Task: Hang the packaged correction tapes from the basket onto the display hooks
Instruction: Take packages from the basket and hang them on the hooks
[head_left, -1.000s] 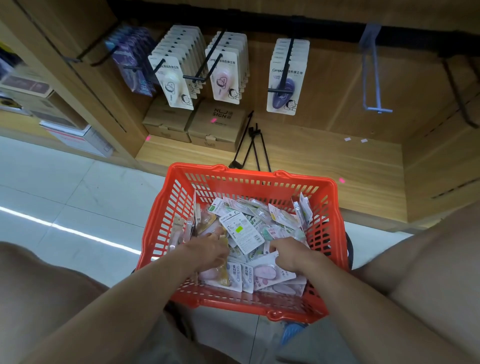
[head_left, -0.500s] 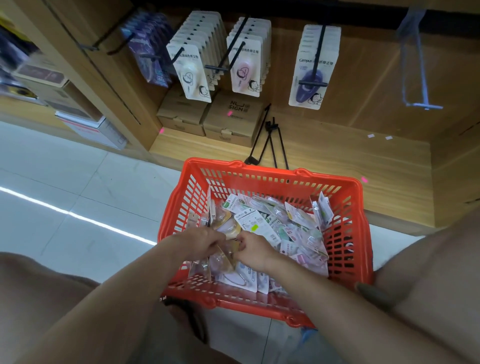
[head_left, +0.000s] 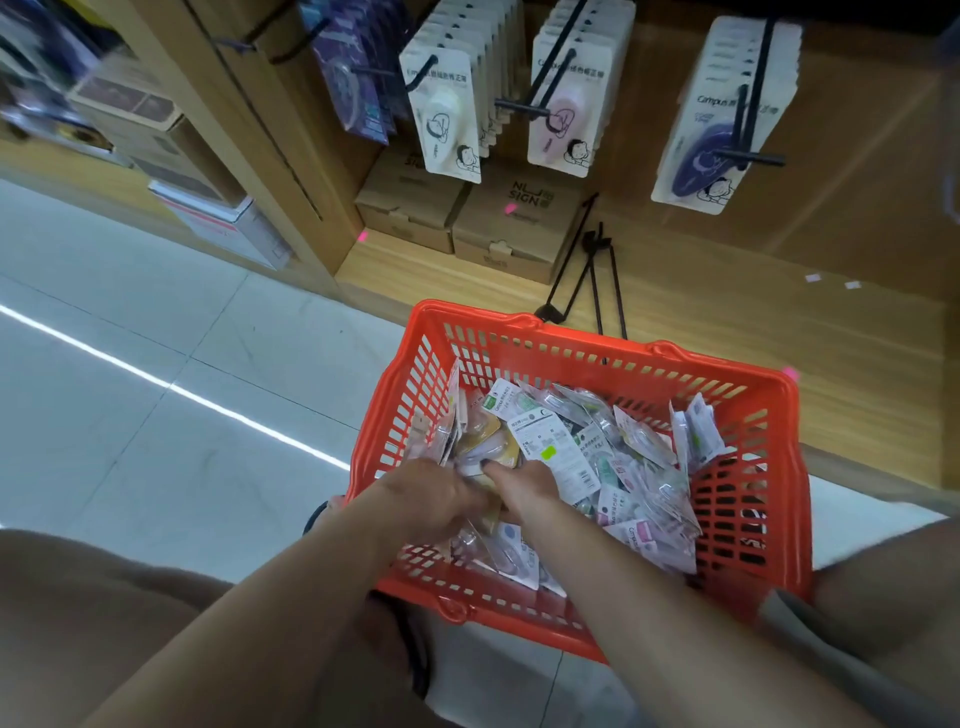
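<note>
Both hands, left (head_left: 426, 499) and right (head_left: 524, 486), grip a yellow pack (head_left: 488, 447) at the red basket's (head_left: 613, 353) left wall; the hanging blue card (head_left: 719, 119) reads "Campus", the box (head_left: 519, 228) "SIGN".

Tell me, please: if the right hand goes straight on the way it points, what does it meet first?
Probably the tan-backed packet just beyond the right hand, among the heap in the red basket; depth is unclear.

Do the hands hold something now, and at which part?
Both the left hand and right hand grip yellow-brown packs at their near ends, inside the basket.
</note>
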